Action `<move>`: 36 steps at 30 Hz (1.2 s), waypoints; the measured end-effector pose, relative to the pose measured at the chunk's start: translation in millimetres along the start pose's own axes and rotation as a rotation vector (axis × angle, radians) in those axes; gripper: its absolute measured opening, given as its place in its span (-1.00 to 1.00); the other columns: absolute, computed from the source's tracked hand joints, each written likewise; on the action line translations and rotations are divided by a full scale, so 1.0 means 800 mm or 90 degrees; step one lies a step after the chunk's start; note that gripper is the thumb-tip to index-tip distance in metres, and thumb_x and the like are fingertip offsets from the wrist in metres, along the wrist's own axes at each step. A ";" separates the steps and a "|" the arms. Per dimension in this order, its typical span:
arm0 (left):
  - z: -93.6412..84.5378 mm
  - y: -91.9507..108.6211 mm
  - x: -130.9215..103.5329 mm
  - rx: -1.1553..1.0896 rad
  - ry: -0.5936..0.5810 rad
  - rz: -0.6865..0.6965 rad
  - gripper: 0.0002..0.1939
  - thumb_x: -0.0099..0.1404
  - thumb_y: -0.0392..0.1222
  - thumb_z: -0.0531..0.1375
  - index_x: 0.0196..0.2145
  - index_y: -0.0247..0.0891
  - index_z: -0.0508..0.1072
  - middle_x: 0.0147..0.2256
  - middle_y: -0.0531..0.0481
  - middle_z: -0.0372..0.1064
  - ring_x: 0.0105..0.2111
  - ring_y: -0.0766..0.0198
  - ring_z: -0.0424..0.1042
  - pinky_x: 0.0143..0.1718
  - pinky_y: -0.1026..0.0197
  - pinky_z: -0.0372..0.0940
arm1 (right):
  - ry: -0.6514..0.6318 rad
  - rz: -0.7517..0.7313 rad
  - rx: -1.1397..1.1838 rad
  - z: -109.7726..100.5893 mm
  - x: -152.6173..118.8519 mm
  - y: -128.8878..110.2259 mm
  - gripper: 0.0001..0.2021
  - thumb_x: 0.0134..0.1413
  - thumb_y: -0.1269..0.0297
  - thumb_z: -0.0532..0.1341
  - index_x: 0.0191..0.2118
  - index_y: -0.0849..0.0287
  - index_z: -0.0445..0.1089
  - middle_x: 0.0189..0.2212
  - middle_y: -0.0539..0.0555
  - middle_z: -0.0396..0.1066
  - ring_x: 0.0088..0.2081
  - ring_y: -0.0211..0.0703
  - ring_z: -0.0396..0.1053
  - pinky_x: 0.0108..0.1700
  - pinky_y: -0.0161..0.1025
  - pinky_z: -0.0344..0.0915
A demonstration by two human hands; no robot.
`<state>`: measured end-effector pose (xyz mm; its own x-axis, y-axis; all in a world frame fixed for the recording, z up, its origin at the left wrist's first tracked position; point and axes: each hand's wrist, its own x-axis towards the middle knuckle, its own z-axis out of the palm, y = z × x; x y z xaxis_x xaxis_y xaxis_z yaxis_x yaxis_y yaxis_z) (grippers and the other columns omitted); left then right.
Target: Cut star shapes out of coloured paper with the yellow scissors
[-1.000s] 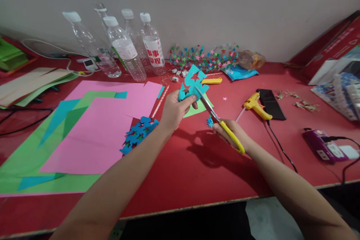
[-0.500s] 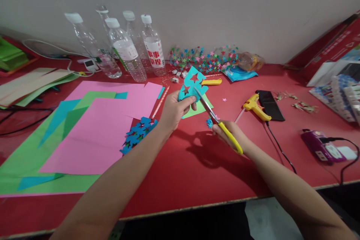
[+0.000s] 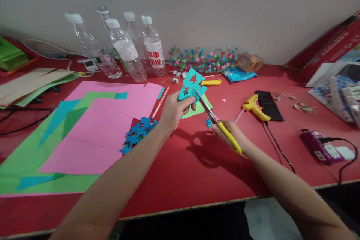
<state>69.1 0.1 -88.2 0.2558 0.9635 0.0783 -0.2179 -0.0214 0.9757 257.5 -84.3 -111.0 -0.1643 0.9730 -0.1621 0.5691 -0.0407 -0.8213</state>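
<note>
Pinched in my left hand [image 3: 174, 110] is a light blue paper [image 3: 190, 78] with star-shaped holes. My right hand [image 3: 231, 134] grips yellow-handled scissors [image 3: 230, 137], whose blades meet the right side of that paper. Under the paper a light green sheet [image 3: 201, 109] lies on the red table [image 3: 180, 180]. Small blue stars [image 3: 209, 122] rest just left of my right hand. Beside my left forearm is a pile of blue paper [image 3: 137, 134] with star holes.
Clear bottles [image 3: 154, 50] stand by the wall, near a star-covered bottle [image 3: 204, 60] lying down. Pink sheets [image 3: 90, 135] cover the left. A yellow glue gun [image 3: 256, 108], a black phone [image 3: 270, 105] and a purple power strip [image 3: 320, 148] lie right; a yellow cutter [image 3: 211, 82] lies behind the paper.
The light blue paper and the scissors have shifted very slightly. Both hands keep their hold.
</note>
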 end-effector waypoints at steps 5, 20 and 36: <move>0.001 -0.003 0.000 -0.004 0.003 -0.007 -0.86 0.07 -0.21 0.24 -0.52 -0.28 0.34 -0.64 0.07 0.37 -0.76 0.53 -0.01 -0.72 0.32 -0.17 | -0.001 -0.013 0.007 0.001 0.003 0.008 -0.52 0.13 -0.20 0.05 -0.50 0.15 0.14 -0.62 -0.09 0.07 -0.56 -0.32 0.02 -0.52 -0.33 -0.03; -0.023 0.018 0.013 0.014 0.005 -0.045 -0.82 -0.08 -0.18 0.36 -0.48 -0.28 0.50 -0.54 0.11 0.42 -0.58 0.44 0.32 -0.53 0.37 0.22 | -0.011 -0.027 0.019 -0.009 0.004 0.000 -0.47 0.03 -0.28 0.10 -0.53 0.15 0.15 -0.65 -0.12 0.00 -0.58 -0.35 -0.02 -0.54 -0.33 -0.08; 0.001 0.002 0.001 -0.043 0.066 -0.005 -0.81 0.01 -0.14 0.33 -0.48 -0.26 0.42 -0.57 0.14 0.32 -0.60 0.45 0.25 -0.58 0.36 0.17 | -0.068 0.055 0.192 0.002 0.001 -0.003 -0.50 0.01 -0.26 0.13 -0.47 0.16 0.22 -0.77 -0.17 0.06 -0.74 -0.39 0.00 -0.66 -0.35 -0.04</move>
<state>69.5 0.7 -86.7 0.1594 0.9861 0.0459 -0.2798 0.0006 0.9601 254.4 -84.1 -109.9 -0.2178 0.9343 -0.2821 0.3234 -0.2036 -0.9241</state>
